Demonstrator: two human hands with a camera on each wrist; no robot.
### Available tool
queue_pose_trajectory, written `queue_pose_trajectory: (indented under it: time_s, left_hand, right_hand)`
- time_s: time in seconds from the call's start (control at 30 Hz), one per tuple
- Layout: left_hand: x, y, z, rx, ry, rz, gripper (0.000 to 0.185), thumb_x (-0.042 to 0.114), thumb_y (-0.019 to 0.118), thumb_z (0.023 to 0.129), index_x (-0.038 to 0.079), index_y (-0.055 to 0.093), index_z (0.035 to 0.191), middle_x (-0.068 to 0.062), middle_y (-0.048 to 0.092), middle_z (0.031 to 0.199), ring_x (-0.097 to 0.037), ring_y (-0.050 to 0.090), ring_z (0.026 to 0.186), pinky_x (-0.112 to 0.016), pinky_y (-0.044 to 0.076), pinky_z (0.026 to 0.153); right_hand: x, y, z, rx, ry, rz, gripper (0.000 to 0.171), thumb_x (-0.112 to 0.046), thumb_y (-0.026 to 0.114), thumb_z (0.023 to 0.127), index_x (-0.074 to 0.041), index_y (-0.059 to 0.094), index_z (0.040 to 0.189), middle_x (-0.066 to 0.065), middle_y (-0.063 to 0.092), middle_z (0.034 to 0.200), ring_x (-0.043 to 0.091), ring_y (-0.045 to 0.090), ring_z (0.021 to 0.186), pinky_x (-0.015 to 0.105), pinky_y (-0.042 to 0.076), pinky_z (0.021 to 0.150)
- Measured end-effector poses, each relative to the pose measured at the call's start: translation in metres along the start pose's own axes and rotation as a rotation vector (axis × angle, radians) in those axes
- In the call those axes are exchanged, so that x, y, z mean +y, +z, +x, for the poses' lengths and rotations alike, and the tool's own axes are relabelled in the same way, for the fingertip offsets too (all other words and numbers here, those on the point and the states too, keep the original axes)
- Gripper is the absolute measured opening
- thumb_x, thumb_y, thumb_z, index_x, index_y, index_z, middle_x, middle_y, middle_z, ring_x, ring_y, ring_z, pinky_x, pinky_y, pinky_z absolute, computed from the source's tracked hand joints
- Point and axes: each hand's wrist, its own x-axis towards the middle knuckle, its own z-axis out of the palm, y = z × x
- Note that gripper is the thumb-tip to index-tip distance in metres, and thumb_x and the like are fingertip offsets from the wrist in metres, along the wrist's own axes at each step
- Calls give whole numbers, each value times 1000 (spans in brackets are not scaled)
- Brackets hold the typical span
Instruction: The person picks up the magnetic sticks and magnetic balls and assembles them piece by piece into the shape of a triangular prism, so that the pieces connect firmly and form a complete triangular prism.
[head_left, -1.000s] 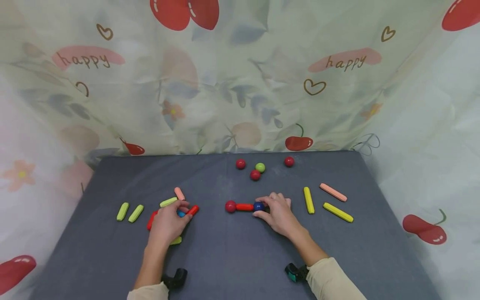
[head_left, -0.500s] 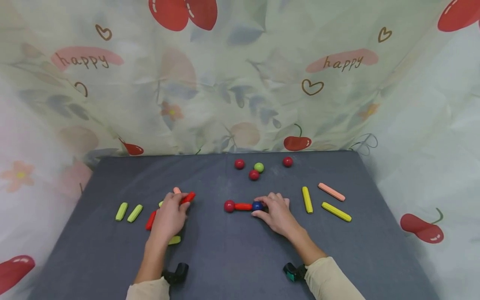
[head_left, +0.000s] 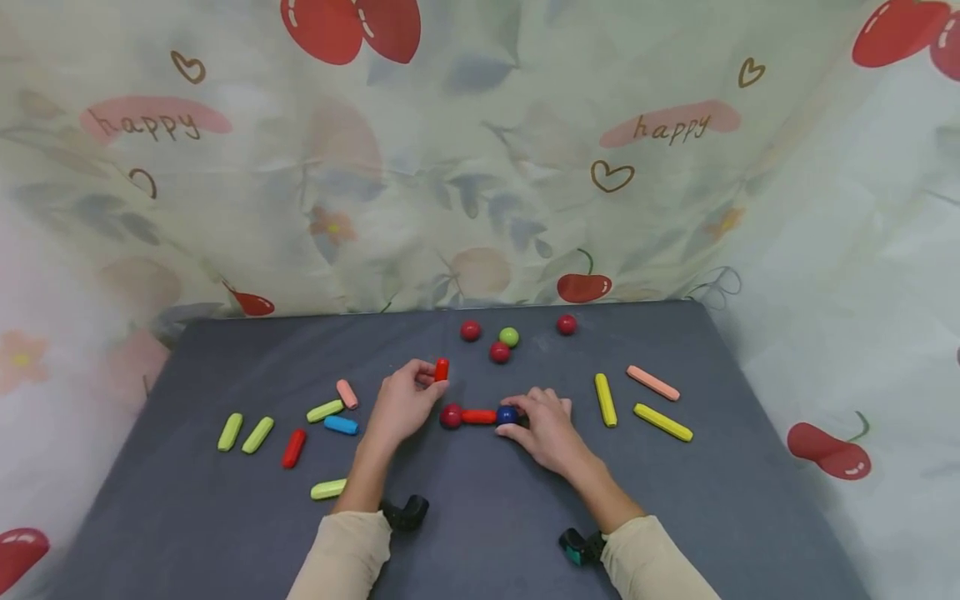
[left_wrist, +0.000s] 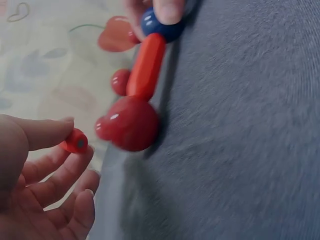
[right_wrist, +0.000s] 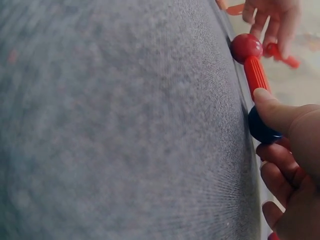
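Note:
My left hand [head_left: 403, 404] pinches a short red rod [head_left: 442, 369] between thumb and fingers. In the left wrist view a small dark spot shows on the end of that rod [left_wrist: 76, 141]. Just right of it, a dark red ball [head_left: 451, 416], a second red rod [head_left: 479, 417] and a blue ball [head_left: 506, 415] are joined in a row on the cloth. My right hand [head_left: 546, 429] grips the blue ball, with the thumb on its near side in the right wrist view. The held rod is apart from the red ball [right_wrist: 246, 48].
Several loose rods lie at left, among them a red rod [head_left: 294, 448], a blue rod [head_left: 341, 425] and a pink rod [head_left: 347, 393]. Two yellow rods, one here [head_left: 606, 400], and a longer pink rod [head_left: 653, 382] lie right. Red balls and a green ball [head_left: 509, 337] sit behind.
My left hand has lifted the red rod from the left group and carried it right, near the red ball. My right hand keeps its grip on the blue ball.

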Motion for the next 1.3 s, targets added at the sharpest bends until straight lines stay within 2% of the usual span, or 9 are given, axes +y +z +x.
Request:
queue_pose_trajectory:
  time_s: [0.2, 0.33, 0.47, 0.63, 0.8, 0.9, 0.97, 1.17, 1.3]
  left_hand:
    - [2, 17, 3, -36, 22, 76, 37, 35, 73, 94, 15, 66, 125, -3, 72, 101, -18, 64, 84, -37, 54, 77]
    - [2, 22, 1, -54, 19, 90, 38, 36, 74, 94, 15, 67, 126, -3, 74, 100, -16, 65, 82, -36, 54, 76]
    - [3, 23, -2, -76, 24, 100, 45, 37, 72, 95, 14, 65, 133, -4, 75, 107, -17, 67, 88, -40, 56, 82]
    - [-1, 20, -12, -118, 27, 122, 57, 39, 77, 91, 14, 61, 140, -5, 72, 119, -20, 66, 103, -45, 56, 95]
    - [-5, 18, -23, -98, 32, 144, 58, 38, 80, 88, 15, 63, 138, -4, 71, 117, -19, 63, 96, -43, 56, 90]
    - [-7, 20, -28, -72, 36, 159, 56, 38, 80, 88, 15, 64, 137, -3, 70, 113, -16, 60, 88, -38, 55, 83]
    - [-8, 22, -30, -62, 37, 171, 55, 39, 80, 89, 16, 65, 137, -3, 69, 111, -15, 58, 84, -34, 53, 78]
    - [-13, 25, -34, -40, 37, 159, 54, 37, 81, 87, 19, 66, 137, -3, 67, 107, -15, 55, 76, -28, 47, 69]
    - [-15, 25, -35, -36, 36, 135, 54, 36, 81, 87, 20, 66, 137, -3, 67, 108, -14, 54, 75, -27, 47, 67]
  right_hand:
    - [-1, 1, 0, 0, 0, 3, 40, -41, 80, 86, -21, 74, 120, -6, 54, 85, 11, 40, 80, 36, 23, 78]
    - [-1, 1, -1, 11, -10, 13, 39, -39, 81, 86, -20, 74, 119, -5, 54, 84, 11, 40, 79, 36, 23, 78]
    - [-1, 0, -1, 19, -10, 15, 38, -38, 81, 85, -20, 74, 119, -4, 55, 84, 11, 40, 79, 37, 24, 78]
    - [-3, -1, -2, 7, 8, -10, 39, -39, 80, 86, -21, 73, 119, -3, 56, 86, 12, 42, 80, 38, 25, 79]
    - [-7, -7, 1, -65, 34, -39, 44, -45, 79, 87, -22, 70, 124, -2, 57, 92, 13, 46, 85, 39, 27, 81]
    - [-8, -15, 8, -118, 52, -48, 50, -49, 76, 89, -22, 67, 130, -2, 60, 98, 14, 49, 91, 39, 29, 82]
    - [-7, -19, 16, -121, 56, -53, 53, -50, 74, 90, -21, 65, 133, 0, 61, 102, 16, 51, 94, 39, 32, 82]
    - [-3, -21, 49, -22, 31, -93, 59, -39, 73, 94, -15, 54, 145, 10, 57, 118, 24, 54, 104, 41, 48, 90]
    - [-4, -16, 67, -8, 10, -133, 64, -33, 72, 96, -16, 47, 152, 12, 52, 125, 28, 54, 109, 44, 52, 94]
